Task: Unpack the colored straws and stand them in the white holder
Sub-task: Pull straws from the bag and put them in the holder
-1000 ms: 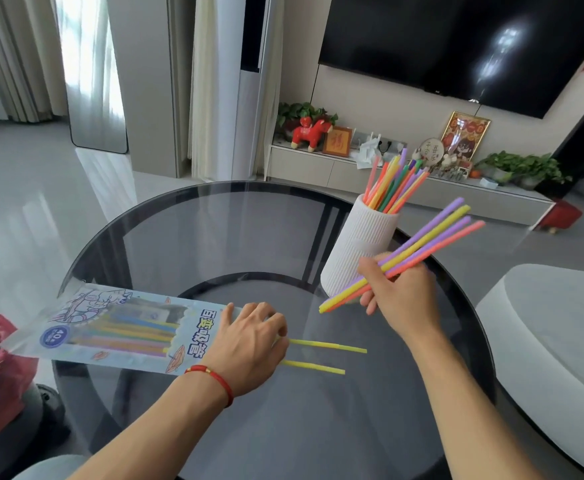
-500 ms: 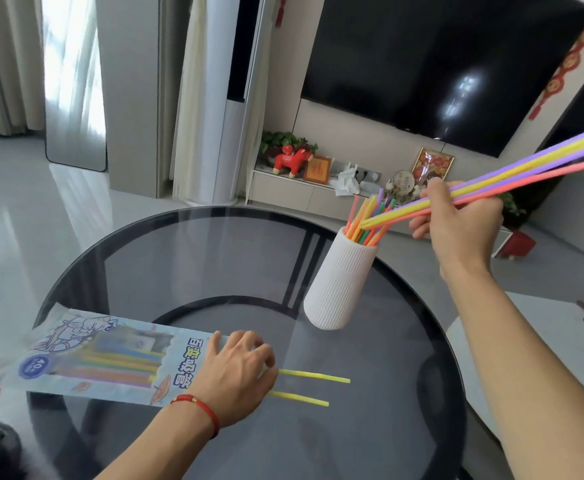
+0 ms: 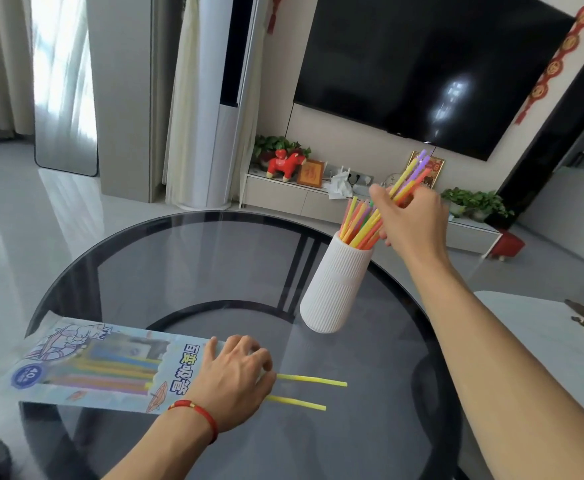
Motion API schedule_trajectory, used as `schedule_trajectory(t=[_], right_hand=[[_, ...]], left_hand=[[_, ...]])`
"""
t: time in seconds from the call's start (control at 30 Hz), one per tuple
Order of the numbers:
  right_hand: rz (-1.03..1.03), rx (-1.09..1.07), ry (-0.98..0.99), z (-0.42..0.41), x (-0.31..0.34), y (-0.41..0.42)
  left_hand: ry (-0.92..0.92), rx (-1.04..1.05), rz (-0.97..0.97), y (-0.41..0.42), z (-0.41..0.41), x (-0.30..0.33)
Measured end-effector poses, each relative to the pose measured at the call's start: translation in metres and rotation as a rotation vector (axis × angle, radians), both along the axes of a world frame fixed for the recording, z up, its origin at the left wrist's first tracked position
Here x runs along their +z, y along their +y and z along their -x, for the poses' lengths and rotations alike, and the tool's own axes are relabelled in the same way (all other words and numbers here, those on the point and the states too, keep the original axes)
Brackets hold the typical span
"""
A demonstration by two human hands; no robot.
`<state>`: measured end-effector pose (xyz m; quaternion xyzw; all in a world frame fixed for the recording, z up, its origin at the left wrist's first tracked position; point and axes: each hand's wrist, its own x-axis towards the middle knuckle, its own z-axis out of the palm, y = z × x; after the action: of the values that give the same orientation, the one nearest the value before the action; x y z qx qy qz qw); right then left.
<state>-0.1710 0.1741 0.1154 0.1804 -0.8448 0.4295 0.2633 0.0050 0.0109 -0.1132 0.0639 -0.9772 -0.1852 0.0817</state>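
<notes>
The colored straws (image 3: 408, 178) in play are a small bunch of yellow, purple and coral ones pinched in the right hand (image 3: 411, 223), their lower ends already inside the mouth of the white holder (image 3: 335, 285) among the straws standing there. Thin, light and probably slightly springy, they should weigh almost nothing but can fan out or slide through a loose pinch. A hold around the middle of the bunch, as here, looks best for steering the ends down.

The right fingers are curled closed around that bunch. The left hand (image 3: 235, 375) lies palm down on the open end of the printed plastic straw packet (image 3: 100, 365), fingers bent and pressing. Whether they also pinch a straw cannot be told.

Two loose yellow straws (image 3: 304, 391) lie on the dark glass table (image 3: 193, 265), poking out from under the left hand. More straws show through the packet.

The ribbed holder appears to lean in this wide view and is narrow at the mouth. Being already crowded, it leaves little room, so incoming ends may catch on the standing straws or nudge the holder. Nothing else stands between packet and holder.
</notes>
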Motion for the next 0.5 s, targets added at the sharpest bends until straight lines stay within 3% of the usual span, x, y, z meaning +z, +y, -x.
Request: schedule_trajectory(t=[0.1, 0.23, 0.37, 0.43, 0.5], right_hand=[[-0.021, 0.014, 0.060, 0.002, 0.002, 0.002], [-0.187, 0.076, -0.057, 0.005, -0.004, 0.002], [-0.076, 0.008, 0.154, 0.001, -0.008, 0.006], [-0.183, 0.012, 0.221, 0.001, -0.011, 0.007], [-0.343, 0.061, 0.154, 0.003, -0.017, 0.005]], left_hand=[[-0.002, -0.001, 0.006, 0.000, 0.000, 0.001], [-0.012, -0.005, 0.001, 0.000, -0.001, 0.002], [-0.013, -0.006, -0.007, 0.000, -0.002, 0.004], [-0.018, -0.006, -0.003, 0.000, -0.002, 0.005], [-0.013, -0.005, -0.003, 0.001, -0.002, 0.006]])
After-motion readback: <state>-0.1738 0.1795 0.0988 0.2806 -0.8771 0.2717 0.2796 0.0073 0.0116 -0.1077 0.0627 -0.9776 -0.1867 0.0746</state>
